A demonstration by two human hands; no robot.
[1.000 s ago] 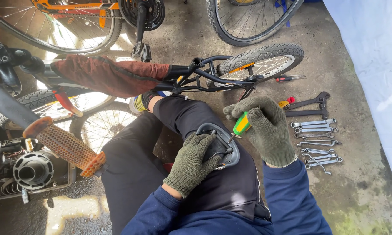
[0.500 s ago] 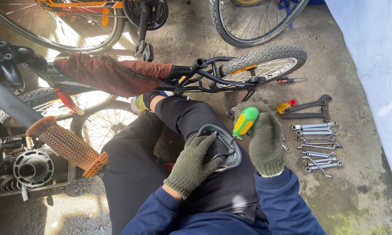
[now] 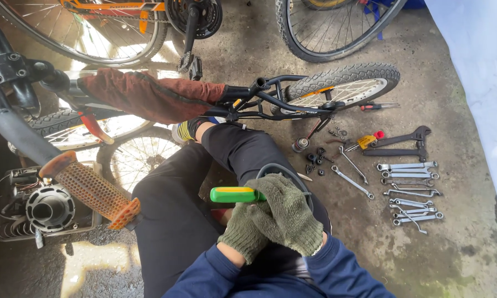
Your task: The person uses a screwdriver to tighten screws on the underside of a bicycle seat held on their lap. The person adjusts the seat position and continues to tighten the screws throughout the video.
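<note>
gripping a green-handled screwdriver [image 3: 234, 194], the gloved right hand [image 3: 287, 218] overlaps the closed left hand [image 3: 243, 234], prying at a dark rounded part [image 3: 284, 171] on the lap; steady leverage seems needed next.

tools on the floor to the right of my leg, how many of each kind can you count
Spanners: about 11, some overlapping, so the count is rough
Large black wrench: 1
Red-handled screwdriver: 1
Small yellow and red tool: 1
Total: about 14

Not on the floor: the green-handled screwdriver, gripped by the right hand.
</note>
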